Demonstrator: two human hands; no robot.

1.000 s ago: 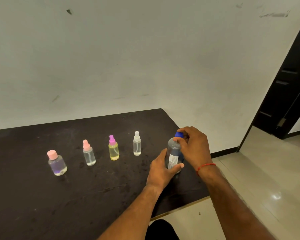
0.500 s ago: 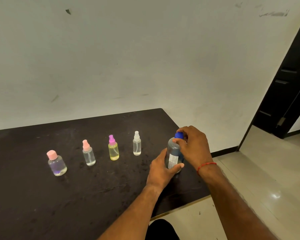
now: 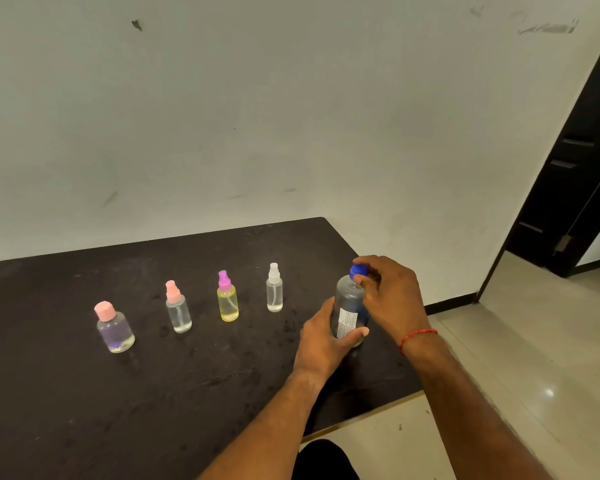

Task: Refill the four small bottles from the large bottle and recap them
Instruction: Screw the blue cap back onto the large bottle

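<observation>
Five bottles stood on the dark table [image 3: 66, 410], which filled the lower left of the view and had the wall behind it. The left hand [image 3: 321, 341] was wrapped round the lower body of the big bottle [image 3: 347, 304], with the thumb across the label and the fingers curled behind. The right hand [image 3: 392, 292] came in from above, its thumb and fingertips closed in a pinch on the cap [image 3: 358, 270].

The big bottle sat upright near the table's right front edge and looked nearly full of clear liquid. By my judgement it would be fairly heavy for its size, with a smooth plastic wall that gives under a squeeze. A grip low on the labelled part seemed safest, and gentle once the top was off, or liquid could spurt out.

To its left, well apart, four small ones stood in a row: a white sprayer [image 3: 274, 292], a yellow sprayer [image 3: 228, 303], a pink sprayer [image 3: 178, 311] and a round bottle [image 3: 115, 332]. All four were capped. They looked light and easy to tip, so each probably needs holding by the body while its top is unscrewed. The cap was small, blue and seemingly ridged.
</observation>
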